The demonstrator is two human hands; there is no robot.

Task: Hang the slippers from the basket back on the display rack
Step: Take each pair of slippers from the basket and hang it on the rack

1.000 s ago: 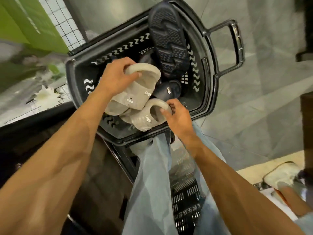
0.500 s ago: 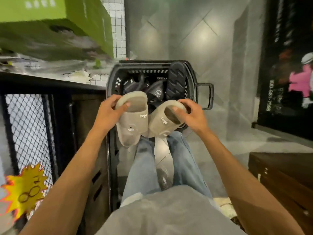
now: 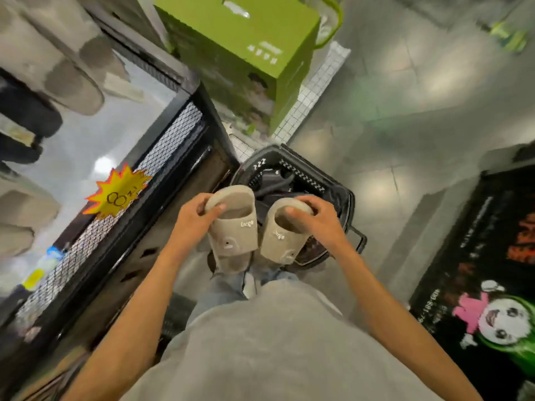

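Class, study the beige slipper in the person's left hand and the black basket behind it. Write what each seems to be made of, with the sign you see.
The beige slipper, held by the left hand: likely moulded foam or soft rubber; matte, thick, rounded, no stitching visible. The black basket: probably rigid moulded plastic; faint sheen, zigzag slots through its wall.
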